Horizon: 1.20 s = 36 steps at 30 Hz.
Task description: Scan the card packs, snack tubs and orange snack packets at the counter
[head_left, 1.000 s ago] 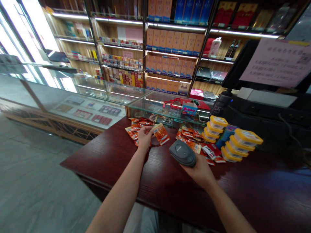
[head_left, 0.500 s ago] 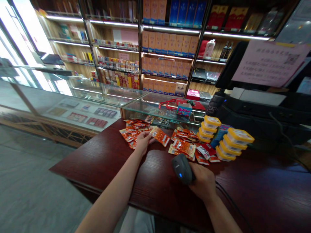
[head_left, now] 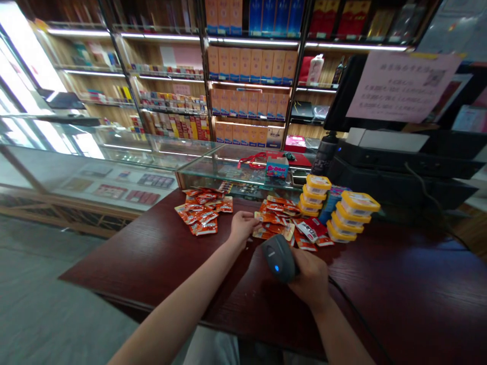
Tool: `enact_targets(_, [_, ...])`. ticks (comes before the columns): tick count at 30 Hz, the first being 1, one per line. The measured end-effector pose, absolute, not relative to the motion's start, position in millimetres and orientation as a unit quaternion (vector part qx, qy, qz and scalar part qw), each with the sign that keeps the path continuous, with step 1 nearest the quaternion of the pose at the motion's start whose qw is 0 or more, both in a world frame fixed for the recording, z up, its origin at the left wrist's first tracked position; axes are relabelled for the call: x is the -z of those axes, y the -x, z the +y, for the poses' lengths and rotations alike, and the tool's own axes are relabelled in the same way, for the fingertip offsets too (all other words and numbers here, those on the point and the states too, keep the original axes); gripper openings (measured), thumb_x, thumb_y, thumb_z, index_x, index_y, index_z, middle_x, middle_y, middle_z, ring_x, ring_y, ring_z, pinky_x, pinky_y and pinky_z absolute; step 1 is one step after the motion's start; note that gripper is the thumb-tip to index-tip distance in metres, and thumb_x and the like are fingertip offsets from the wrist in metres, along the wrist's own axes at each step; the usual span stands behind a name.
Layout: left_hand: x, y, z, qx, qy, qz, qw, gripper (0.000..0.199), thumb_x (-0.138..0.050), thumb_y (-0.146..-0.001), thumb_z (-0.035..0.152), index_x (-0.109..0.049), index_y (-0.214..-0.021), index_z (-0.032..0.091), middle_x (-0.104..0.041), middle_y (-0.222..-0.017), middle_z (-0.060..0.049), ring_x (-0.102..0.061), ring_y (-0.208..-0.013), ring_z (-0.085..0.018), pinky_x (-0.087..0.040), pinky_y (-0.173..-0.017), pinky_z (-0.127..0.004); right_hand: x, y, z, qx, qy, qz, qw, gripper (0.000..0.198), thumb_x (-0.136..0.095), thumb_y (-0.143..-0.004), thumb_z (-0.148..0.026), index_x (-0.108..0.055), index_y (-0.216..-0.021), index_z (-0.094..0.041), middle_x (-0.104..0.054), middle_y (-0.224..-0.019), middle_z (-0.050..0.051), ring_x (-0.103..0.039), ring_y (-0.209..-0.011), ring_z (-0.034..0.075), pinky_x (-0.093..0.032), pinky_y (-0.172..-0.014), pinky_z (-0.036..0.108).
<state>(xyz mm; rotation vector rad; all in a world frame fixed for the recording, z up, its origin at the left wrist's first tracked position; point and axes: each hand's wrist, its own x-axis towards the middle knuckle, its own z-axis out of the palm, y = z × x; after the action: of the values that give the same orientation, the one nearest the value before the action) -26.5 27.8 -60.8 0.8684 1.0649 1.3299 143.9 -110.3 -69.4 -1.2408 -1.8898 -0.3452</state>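
My right hand (head_left: pixel 310 279) is wrapped around the handle of a dark barcode scanner (head_left: pixel 279 257), which shows a blue light and trails a cable. My left hand (head_left: pixel 243 228) is at the left edge of the right pile, its fingers closed on the pale end of an orange snack packet (head_left: pixel 271 218); the fingertips are partly hidden. More orange packets (head_left: pixel 280 231) lie around it, with a red and white packet (head_left: pixel 311 229) beside them. To the left is another pile of orange snack packets (head_left: pixel 201 215), apart from both hands.
Stacks of yellow-lidded tubs (head_left: pixel 346 223) stand behind the packets on the right of the dark wooden counter (head_left: pixel 152 263). A glass case (head_left: pixel 236 170) with a small colourful box (head_left: pixel 277 167) borders the back. A monitor (head_left: pixel 342 96) bearing a pink sheet rises at right.
My left hand has let go of a packet at the left pile's right side and moved right to the other pile. The scanner stays in my right hand. The view has shifted slightly.
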Motion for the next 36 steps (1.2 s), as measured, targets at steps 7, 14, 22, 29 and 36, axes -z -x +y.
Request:
enact_targets(7, [65.8,25.7,21.1,-0.486,-0.621,0.531,0.309,0.015,-0.075,-0.063,0.027,-0.064,-0.066,0.017,-0.063,-0.062,-0.001,-0.058,-0.059,-0.014,-0.041,-0.055,-0.024,68.3,-145.1,-111.8,0.123,0.494,-0.759,0.406,0.022,-0.052,-0.076,-0.021,-0.062,-0.095,-0.015,-0.069,-0.08,0.008,-0.064,-0.071,0.021,-0.045,-0.066,0.03])
enact_targets(14, [55.8,43.1,20.0,-0.454,-0.68,0.536,0.209,0.016,-0.069,-0.072,0.037,-0.065,-0.07,0.021,-0.063,-0.065,-0.002,-0.056,-0.062,-0.017,-0.039,-0.062,-0.027,67.4,-143.4,-113.9,0.099,0.494,-0.758,0.413,0.023,-0.053,-0.076,-0.02,-0.063,-0.096,-0.016,-0.07,-0.08,0.008,-0.065,-0.073,0.02,-0.047,-0.071,0.028])
enact_targets(22, [38.5,105.5,52.9,-0.259,-0.702,0.66,-0.068,0.023,-0.05,-0.075,0.008,-0.067,-0.086,0.019,-0.062,-0.096,-0.015,-0.049,-0.101,-0.031,-0.036,-0.085,-0.042,67.9,-145.0,-112.6,0.134,0.477,-0.773,0.396,0.022,-0.051,-0.078,-0.02,-0.061,-0.097,-0.016,-0.072,-0.084,0.009,-0.066,-0.072,0.02,-0.048,-0.066,0.029])
enact_targets(29, [41.5,115.5,64.4,-0.273,-0.744,0.609,-0.037,0.021,-0.047,-0.08,0.01,-0.064,-0.072,0.017,-0.064,-0.089,-0.017,-0.051,-0.103,-0.031,-0.038,-0.088,-0.042,66.1,-142.8,-113.0,0.133,0.481,-0.769,0.4,0.019,-0.05,-0.077,-0.02,-0.061,-0.092,-0.016,-0.072,-0.085,0.009,-0.067,-0.072,0.021,-0.049,-0.068,0.031])
enact_targets(36, [43.5,104.1,56.5,-0.532,-0.539,0.606,0.244,0.004,-0.05,-0.086,0.024,-0.048,-0.089,0.022,-0.059,-0.078,-0.003,-0.065,-0.073,-0.02,-0.051,-0.075,-0.038,65.3,-142.2,-114.1,0.129,0.475,-0.773,0.401,0.021,-0.052,-0.078,-0.02,-0.061,-0.096,-0.014,-0.072,-0.083,0.01,-0.068,-0.072,0.022,-0.049,-0.065,0.03])
